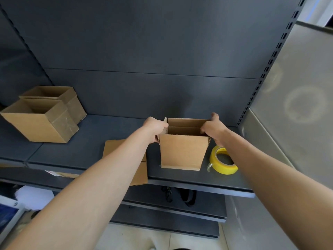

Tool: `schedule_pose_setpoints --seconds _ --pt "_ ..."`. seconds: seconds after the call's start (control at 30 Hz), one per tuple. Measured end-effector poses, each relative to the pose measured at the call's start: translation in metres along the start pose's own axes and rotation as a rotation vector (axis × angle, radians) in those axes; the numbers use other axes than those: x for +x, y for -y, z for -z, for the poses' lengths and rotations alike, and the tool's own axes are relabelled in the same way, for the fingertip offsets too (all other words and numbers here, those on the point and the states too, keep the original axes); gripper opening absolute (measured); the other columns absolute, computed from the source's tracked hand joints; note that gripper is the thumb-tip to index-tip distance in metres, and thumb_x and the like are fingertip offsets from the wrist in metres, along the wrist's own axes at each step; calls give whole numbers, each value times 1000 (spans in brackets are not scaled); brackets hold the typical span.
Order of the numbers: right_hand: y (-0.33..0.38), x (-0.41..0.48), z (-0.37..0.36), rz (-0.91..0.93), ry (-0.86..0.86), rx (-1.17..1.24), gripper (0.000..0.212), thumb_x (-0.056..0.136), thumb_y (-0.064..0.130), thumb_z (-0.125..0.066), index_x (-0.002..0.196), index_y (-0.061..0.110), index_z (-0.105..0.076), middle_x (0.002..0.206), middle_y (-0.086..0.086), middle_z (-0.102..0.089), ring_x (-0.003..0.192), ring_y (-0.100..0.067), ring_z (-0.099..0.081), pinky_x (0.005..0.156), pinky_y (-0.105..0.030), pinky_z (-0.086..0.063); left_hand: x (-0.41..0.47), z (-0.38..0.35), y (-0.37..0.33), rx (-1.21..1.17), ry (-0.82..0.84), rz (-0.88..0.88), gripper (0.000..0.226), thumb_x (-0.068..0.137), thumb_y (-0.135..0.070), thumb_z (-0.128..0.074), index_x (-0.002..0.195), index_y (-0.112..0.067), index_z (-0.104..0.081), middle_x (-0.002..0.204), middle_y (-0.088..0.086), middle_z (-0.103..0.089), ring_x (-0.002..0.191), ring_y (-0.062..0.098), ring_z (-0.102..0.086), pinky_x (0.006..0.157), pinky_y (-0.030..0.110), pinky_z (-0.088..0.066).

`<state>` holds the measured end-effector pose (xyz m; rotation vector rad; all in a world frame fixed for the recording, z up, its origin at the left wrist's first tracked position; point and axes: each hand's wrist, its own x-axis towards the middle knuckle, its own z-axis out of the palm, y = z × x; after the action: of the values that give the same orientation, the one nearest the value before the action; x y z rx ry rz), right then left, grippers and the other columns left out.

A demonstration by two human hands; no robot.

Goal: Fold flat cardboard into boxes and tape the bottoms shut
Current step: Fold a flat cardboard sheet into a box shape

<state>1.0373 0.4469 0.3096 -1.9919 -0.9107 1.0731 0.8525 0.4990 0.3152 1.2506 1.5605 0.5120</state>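
The left hand (155, 128) grips the left wall of the cardboard box (182, 152), and its fingertips are out of sight behind the cardboard. The right hand's (214, 129) fingertips curl inside the right wall and are also hidden. The box's underside faces the shelf (90, 147) and cannot be seen. The left forearm covers much of the flat cardboard (140, 170). The right forearm covers part of the yellow tape roll's (222, 166) rim. Both arms are cut off at the picture's lower edges. The rear finished box (72, 103) is partly hidden by the nearer finished box (36, 125). Dark shapes (187, 195) beneath the shelf are too shadowed to identify. Pale and blue objects (27, 197) at lower left are blurred and cropped.
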Motion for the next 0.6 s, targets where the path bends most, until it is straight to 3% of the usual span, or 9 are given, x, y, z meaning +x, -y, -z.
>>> schedule_pose_setpoints --seconds 0.17,0.3,0.4,0.53,0.6 --pt "-1 0 4 -1 53 17 70 88 -1 -54 148 19 -24 141 -13 -39 123 -32 -44 103 -46 -43 -1 -3 -3 -151 20 -2 35 91 -16 -62 124 -8 -51 115 12 -58 100 28 -61 78 42 -58" --pt "-3 1 5 -8 44 128 55 96 20 -55 146 20 -32 136 -8 -47 119 -29 -51 104 -46 -44 -3 -2 -2 -259 61 -6 28 90 -6 -55 119 -6 -56 109 14 -62 93 25 -63 72 39 -58" --pt "-4 2 1 -8 12 164 48 99 32 -49 143 19 -37 131 -7 -52 114 -26 -53 103 -43 -44 -5 -1 2 -268 99 -22 27 92 -4 -58 119 -6 -55 111 12 -61 98 25 -62 81 41 -56" --pt "-4 3 -3 -1 -39 194 40 101 30 -43 140 17 -41 124 -5 -53 107 -23 -54 93 -36 -47 -8 -1 4 -235 129 -53 28 89 -4 -62 116 -6 -54 114 12 -59 105 27 -59 94 46 -51" --pt "-5 3 -4 4 -47 177 40 102 29 -42 140 16 -42 127 -7 -53 110 -24 -53 98 -37 -46 -11 -1 5 -227 138 -51 30 88 -3 -64 117 -7 -53 116 11 -58 109 28 -58 98 49 -48"
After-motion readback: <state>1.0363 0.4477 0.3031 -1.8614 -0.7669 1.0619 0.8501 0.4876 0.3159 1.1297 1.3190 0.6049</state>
